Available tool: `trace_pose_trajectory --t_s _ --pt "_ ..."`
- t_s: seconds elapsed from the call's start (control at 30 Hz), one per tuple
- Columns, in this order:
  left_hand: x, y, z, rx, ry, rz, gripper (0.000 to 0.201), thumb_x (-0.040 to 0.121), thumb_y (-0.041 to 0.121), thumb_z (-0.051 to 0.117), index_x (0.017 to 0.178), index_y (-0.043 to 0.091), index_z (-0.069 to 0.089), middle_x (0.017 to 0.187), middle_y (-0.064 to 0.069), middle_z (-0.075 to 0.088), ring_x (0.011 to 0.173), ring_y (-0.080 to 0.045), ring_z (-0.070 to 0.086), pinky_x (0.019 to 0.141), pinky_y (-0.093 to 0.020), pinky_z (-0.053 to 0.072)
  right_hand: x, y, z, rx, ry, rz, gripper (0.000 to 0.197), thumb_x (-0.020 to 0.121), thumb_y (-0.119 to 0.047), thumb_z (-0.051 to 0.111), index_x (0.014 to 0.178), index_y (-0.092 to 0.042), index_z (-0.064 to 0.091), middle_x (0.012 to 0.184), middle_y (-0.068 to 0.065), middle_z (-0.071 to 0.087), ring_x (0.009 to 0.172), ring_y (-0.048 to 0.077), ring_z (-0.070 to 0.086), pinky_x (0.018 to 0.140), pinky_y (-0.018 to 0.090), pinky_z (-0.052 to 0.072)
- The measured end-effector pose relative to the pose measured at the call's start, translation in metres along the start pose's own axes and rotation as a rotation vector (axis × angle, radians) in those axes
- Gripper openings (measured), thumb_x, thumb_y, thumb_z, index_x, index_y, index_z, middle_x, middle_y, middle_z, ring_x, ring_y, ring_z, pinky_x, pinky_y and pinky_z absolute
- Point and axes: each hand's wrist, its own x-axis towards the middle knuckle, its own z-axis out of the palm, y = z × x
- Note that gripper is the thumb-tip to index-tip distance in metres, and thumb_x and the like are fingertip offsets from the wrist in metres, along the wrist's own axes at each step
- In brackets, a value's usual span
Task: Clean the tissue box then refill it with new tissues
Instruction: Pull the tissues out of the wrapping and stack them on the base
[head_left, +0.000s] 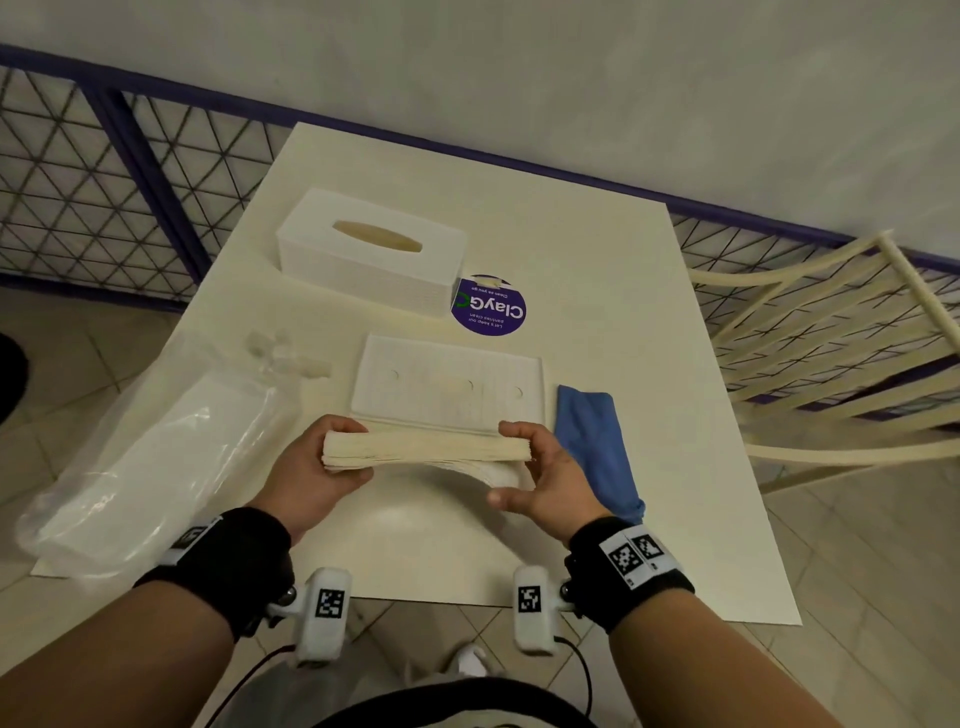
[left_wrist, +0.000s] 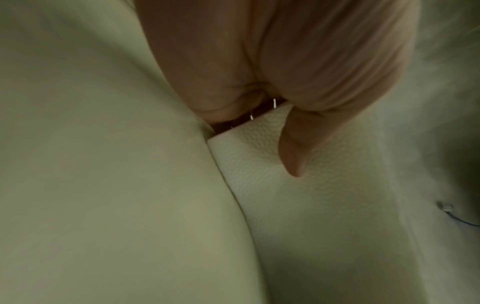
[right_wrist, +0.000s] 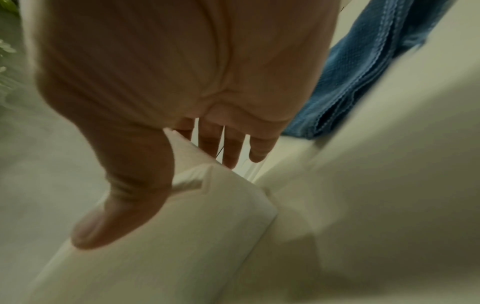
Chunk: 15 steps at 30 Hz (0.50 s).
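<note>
While the tissue box cover (head_left: 371, 249) sits far on the worktop (head_left: 597, 291) and its flat base (head_left: 447, 389) lies just past your hands, the refill is not done yet. Your left hand (head_left: 311, 467) grips one end of the tissue stack (head_left: 426, 449). Your right hand (head_left: 545, 473) holds the other end, fingers (right_wrist: 228, 148) fairly straight. The blue cloth (head_left: 597, 441) lies at the right.

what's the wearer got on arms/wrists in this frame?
Bare forearms, no sleeves. A black band on the left wrist and the right wrist, with black-and-white square tags. A white camera module below each wrist, also tagged; dark cables trail down.
</note>
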Motion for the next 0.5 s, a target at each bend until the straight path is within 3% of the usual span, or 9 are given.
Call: trace_pose_trajectory --t_s 0.1,0.23,0.3,0.37,0.4,0.43,0.5 --pt "-0.002 0.000 0.001 -0.009 -0.006 -0.005 0.050 0.073 -0.007 0.075 0.079 0.040 0.061 0.084 0.008 0.068 0.081 -0.013 0.059 0.073 -0.026 0.047 0.003 0.003 0.001 -0.123 -0.038 0.019 0.086 0.059 -0.013 0.085 0.127 -0.045 0.042 0.129 -0.014 0.051 0.120 0.001 0.044 0.098 0.009 0.032" --pt "-0.003 0.004 0.000 -0.002 -0.022 -0.006 0.036 0.069 0.008 0.074 0.080 0.038 0.059 0.086 0.001 0.064 0.077 -0.014 0.056 0.068 -0.026 0.043 0.006 0.003 0.000 -0.159 -0.042 -0.011 0.083 0.066 -0.003 0.078 0.128 -0.042 0.039 0.134 -0.016 0.047 0.122 0.005 0.048 0.093 0.003 0.035" --pt "-0.001 0.004 0.000 0.005 -0.011 -0.019 0.034 0.065 0.014 0.074 0.081 0.040 0.059 0.088 0.001 0.065 0.078 -0.014 0.057 0.069 -0.027 0.044 0.008 0.002 -0.001 -0.216 -0.059 -0.025 0.086 0.068 0.000 0.073 0.134 -0.040 0.033 0.126 -0.015 0.048 0.102 0.000 0.055 0.082 -0.002 0.037" --pt "0.000 0.002 0.000 0.005 -0.012 -0.028 0.038 0.065 0.011 0.076 0.081 0.041 0.060 0.090 -0.001 0.067 0.081 -0.016 0.058 0.071 -0.028 0.045 0.008 0.005 -0.001 -0.283 -0.060 -0.039 0.090 0.069 0.002 0.066 0.138 -0.040 0.026 0.111 -0.009 0.052 0.077 -0.002 0.055 0.065 -0.001 0.040" --pt "0.001 0.002 0.001 0.002 -0.012 -0.033 0.039 0.065 0.009 0.077 0.080 0.041 0.060 0.091 -0.003 0.067 0.082 -0.017 0.059 0.073 -0.029 0.046 0.008 0.007 -0.001 -0.312 -0.056 -0.045 0.092 0.069 0.003 0.064 0.139 -0.041 0.022 0.106 -0.006 0.053 0.074 0.001 0.056 0.061 0.000 0.041" --pt "0.001 0.002 0.001 -0.002 -0.013 -0.037 0.039 0.064 0.010 0.077 0.080 0.041 0.060 0.091 -0.004 0.068 0.083 -0.018 0.059 0.075 -0.030 0.046 0.007 0.009 -0.001 -0.328 -0.047 -0.053 0.095 0.069 0.004 0.064 0.139 -0.042 0.020 0.107 -0.004 0.054 0.077 0.004 0.058 0.062 0.000 0.042" --pt "0.001 0.002 0.001 -0.003 -0.010 -0.045 0.034 0.060 0.017 0.074 0.081 0.040 0.060 0.089 -0.002 0.068 0.082 -0.017 0.059 0.077 -0.032 0.046 0.006 0.012 0.000 -0.329 -0.036 -0.072 0.096 0.069 0.003 0.067 0.138 -0.045 0.020 0.124 -0.009 0.050 0.097 0.011 0.060 0.073 -0.003 0.041"
